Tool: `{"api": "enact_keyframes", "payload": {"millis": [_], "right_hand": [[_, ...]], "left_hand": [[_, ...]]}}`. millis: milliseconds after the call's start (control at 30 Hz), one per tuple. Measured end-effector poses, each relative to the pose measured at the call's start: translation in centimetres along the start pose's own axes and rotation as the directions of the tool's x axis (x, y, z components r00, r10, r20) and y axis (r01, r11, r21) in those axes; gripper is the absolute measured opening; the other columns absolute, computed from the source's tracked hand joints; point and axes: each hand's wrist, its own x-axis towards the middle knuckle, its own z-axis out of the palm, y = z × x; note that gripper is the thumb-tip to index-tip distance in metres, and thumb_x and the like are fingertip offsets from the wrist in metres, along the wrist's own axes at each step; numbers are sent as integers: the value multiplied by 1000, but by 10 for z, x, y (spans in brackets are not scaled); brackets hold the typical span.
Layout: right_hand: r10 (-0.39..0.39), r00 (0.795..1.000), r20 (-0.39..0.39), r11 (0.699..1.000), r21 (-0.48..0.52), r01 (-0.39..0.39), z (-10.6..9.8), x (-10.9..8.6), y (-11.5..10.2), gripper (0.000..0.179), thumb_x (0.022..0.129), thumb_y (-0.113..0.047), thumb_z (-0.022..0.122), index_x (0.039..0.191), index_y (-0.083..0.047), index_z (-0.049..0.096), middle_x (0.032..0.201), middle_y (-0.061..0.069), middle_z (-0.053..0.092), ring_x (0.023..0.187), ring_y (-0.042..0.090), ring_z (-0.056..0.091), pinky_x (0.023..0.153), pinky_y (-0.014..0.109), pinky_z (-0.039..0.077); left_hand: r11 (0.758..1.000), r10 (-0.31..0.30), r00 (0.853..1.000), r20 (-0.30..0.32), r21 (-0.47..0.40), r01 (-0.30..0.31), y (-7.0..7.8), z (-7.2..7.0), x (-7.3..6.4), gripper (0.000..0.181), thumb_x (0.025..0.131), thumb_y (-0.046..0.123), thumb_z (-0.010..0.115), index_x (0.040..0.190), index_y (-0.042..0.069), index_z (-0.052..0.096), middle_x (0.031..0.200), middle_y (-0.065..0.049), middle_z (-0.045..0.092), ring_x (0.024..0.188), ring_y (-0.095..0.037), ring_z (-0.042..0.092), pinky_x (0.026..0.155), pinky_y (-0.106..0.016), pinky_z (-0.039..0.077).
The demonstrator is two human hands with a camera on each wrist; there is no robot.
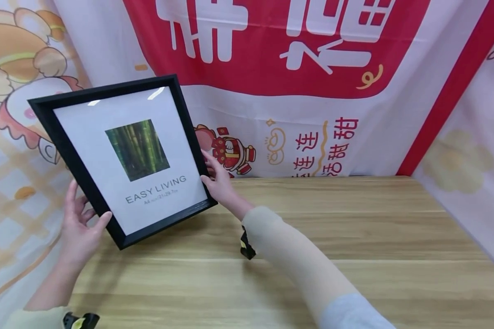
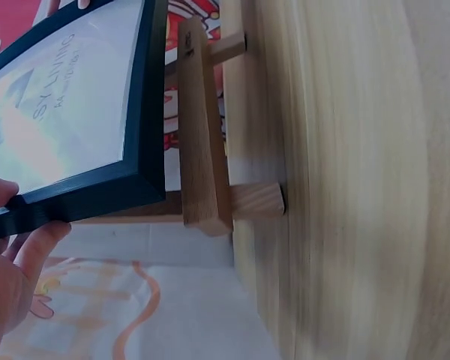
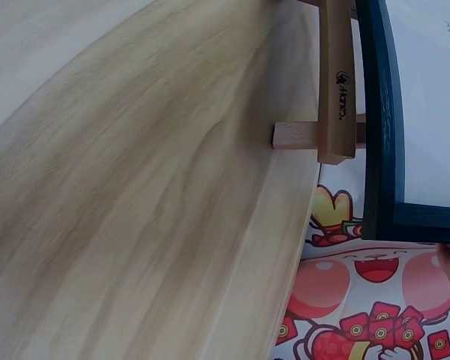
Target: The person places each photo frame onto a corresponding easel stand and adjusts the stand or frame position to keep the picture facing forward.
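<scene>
A black picture frame [image 1: 125, 235] is tilted back in both hands, its white insert showing a bamboo photo and the words "EASY LIVING". My left hand [image 1: 80, 228] grips its left side near the lower corner, thumb on the front. On the opposite side, my right hand [image 1: 222, 183] holds the right edge. Just below the frame's bottom edge, the wrist views show a brown wooden easel [image 2: 202, 135] with a ledge and short feet. A narrow gap shows between ledge and frame. In the head view the frame hides the easel.
The easel stands on a wood-grain table [image 1: 354, 237]. Behind the table hangs a red and white printed cloth [image 1: 263, 77], with more patterned cloth [image 1: 20, 183] along the left side and pale cloth [image 1: 469, 183] on the right.
</scene>
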Motion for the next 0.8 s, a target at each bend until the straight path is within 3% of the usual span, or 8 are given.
{"api": "enact_keyframes", "payload": {"millis": [333,533,700,800], "right_hand": [[-42,999,-34,999,-26,41,9,12,1,70,91,13,57,151,-19,39,137,11,52,113,21,58,92,27,51],[-42,999,-33,999,-36,40,13,16,3,70,91,11,58,151,-20,38,136,11,54,113,20,59,92,26,51],[-44,999,-10,999,0,44,21,20,8,70,92,13,56,151,-20,38,137,10,53,114,19,58,93,25,49],[-55,998,-17,998,10,55,24,20,5,69,91,15,55,150,-17,39,138,12,52,115,21,58,94,25,49]], "left_hand": [[999,-28,1000,11,17,28,-7,-6,14,100,80,-26,58,155,27,19,130,-3,49,95,-2,57,74,-8,50],[1000,-27,1000,2,-14,27,-11,-5,16,99,79,-27,56,155,26,20,126,1,49,93,-3,58,68,-10,52],[999,-35,999,-13,14,35,-14,-10,15,99,80,-26,56,155,28,19,125,3,48,93,-3,57,69,-10,51],[1000,-1,1000,-29,30,2,-16,-11,16,99,79,-27,56,155,25,20,124,4,48,93,-3,57,72,-9,51]]}}
